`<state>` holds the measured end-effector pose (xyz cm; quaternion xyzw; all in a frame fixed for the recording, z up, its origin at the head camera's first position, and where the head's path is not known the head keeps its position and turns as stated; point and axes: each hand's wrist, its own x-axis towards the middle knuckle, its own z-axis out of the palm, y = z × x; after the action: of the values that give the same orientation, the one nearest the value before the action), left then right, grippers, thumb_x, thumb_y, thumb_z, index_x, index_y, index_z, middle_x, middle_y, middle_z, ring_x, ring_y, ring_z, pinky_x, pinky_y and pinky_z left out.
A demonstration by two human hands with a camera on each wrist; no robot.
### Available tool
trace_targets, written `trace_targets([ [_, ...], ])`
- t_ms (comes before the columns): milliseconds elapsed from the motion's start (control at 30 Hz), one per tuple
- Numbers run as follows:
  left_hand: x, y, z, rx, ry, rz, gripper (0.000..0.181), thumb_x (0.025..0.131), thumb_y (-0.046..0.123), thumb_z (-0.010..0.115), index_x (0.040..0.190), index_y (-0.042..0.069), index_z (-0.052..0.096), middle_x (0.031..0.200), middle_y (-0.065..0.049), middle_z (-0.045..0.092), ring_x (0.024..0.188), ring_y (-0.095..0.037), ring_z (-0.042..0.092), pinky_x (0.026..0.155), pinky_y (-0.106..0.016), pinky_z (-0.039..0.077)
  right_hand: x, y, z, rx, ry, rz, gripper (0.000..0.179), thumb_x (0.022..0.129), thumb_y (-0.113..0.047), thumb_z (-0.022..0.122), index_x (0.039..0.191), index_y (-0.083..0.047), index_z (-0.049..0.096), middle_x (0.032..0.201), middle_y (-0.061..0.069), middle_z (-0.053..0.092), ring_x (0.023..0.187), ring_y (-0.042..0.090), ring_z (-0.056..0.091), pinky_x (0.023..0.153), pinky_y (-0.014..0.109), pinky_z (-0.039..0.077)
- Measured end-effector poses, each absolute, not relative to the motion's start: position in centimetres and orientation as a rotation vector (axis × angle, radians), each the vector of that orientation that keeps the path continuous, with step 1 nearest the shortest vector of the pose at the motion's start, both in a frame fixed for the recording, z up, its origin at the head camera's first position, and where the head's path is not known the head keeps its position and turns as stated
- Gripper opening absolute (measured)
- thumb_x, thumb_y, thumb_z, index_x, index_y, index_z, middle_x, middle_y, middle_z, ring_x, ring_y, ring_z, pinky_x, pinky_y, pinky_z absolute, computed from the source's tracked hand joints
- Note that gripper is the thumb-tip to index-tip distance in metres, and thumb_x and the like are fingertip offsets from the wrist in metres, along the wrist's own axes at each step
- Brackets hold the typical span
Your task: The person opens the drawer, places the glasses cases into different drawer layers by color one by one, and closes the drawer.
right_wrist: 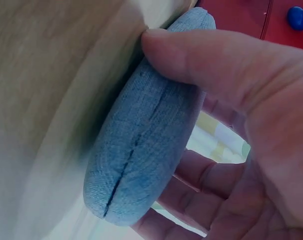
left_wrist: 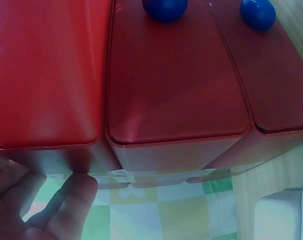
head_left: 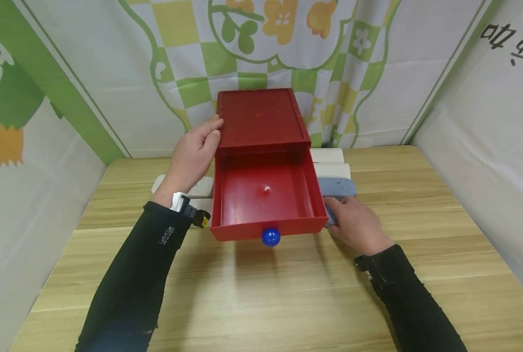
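A red drawer cabinet [head_left: 259, 117] stands at the back of the table, its top drawer [head_left: 268, 226] pulled out and bare inside, with a blue knob [head_left: 271, 237] on its front. Two lower drawers [left_wrist: 176, 75] are closed in the left wrist view. My left hand [head_left: 191, 156] rests against the cabinet's left side with its fingers extended. To the right of the drawer, my right hand [head_left: 360, 225] grips a blue cloth-covered glasses case [right_wrist: 136, 140] between thumb and fingers, low over the table. A dark seam runs along the case.
Another blue case [head_left: 337, 186] and two cream oblong cases [head_left: 329, 155] lie in a row right of the cabinet. Pale cases [head_left: 202, 187] lie to its left, partly behind my left wrist. A patterned curtain [head_left: 252, 73] hangs close behind the wooden table [head_left: 261, 303].
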<state>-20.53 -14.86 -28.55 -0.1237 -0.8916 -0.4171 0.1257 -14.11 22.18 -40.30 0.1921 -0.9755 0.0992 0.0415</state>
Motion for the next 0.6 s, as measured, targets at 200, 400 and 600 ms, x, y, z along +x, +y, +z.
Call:
trace_targets([
  [200,-20.4,-14.9,-28.5,-0.359,-2.604,-1.215,0.052,0.11,0.041,0.039,0.156,0.019,0.05,0.163,0.005,0.044,0.153,-0.015,0.038,0.124,-0.045,0.035,-14.0,22.2,-40.1,0.587,-2.982,0.319,0.069,0.081,-0.022,0.085,0.144,-0.009,0.06,0.097,0.012,0.069,0.093,0.03,0.061,0.069,0.043,0.058],
  [400,-20.4,-14.9,-28.5,-0.359,-2.606,-1.213,0.052,0.11,0.041,0.039,0.156,0.019,0.05,0.164,0.005,0.044,0.153,-0.015,0.038,0.125,-0.045,0.035,-13.8,22.1,-39.5,0.606,-2.984,0.348,0.067,0.081,-0.024,0.082,0.143,-0.009,0.06,0.099,0.012,0.069,0.092,0.029,0.06,0.067,0.042,0.056],
  [600,-20.4,-15.0,-28.5,-0.362,-2.606,-1.207,0.052,0.11,0.04,0.039,0.156,0.019,0.051,0.163,0.005,0.045,0.153,-0.015,0.039,0.124,-0.044,0.035,-13.7,22.3,-38.1,0.57,-3.01,0.387,0.064,0.086,-0.029,0.078,0.144,-0.013,0.058,0.101,0.011,0.066,0.089,0.027,0.059,0.063,0.038,0.054],
])
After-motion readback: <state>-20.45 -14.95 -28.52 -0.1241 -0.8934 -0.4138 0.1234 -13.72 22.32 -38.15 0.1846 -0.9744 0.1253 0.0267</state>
